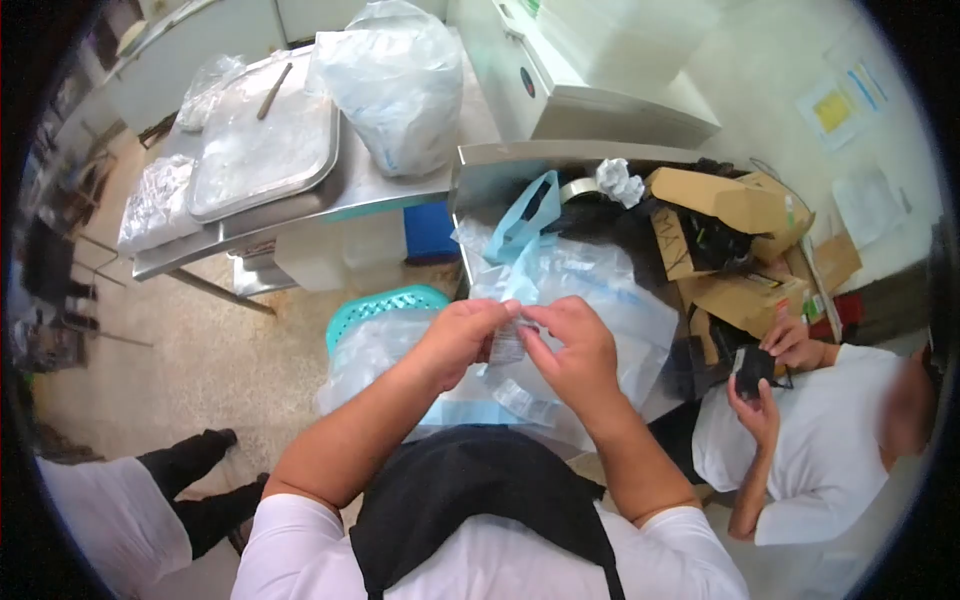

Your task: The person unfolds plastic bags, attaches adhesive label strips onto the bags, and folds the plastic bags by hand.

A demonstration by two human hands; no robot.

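Observation:
In front of my chest, my left hand [462, 338] and my right hand [577, 350] meet with their fingertips pinched together. Both are closed on a small piece of clear plastic [507, 348] with faint print; its exact kind is unclear. Beneath and beyond them spreads a heap of clear plastic bags [600, 275]. A light blue plastic bag [515, 265] with a loop handle lies just past my fingers.
A teal basket [385, 302] with plastic stands below left. The steel table [375, 190] holds a metal tray [265, 150], a knife [274, 92] and a filled plastic bag [400, 90]. Cardboard boxes [730, 200] sit at right. A co-worker [800, 430] there holds a black object.

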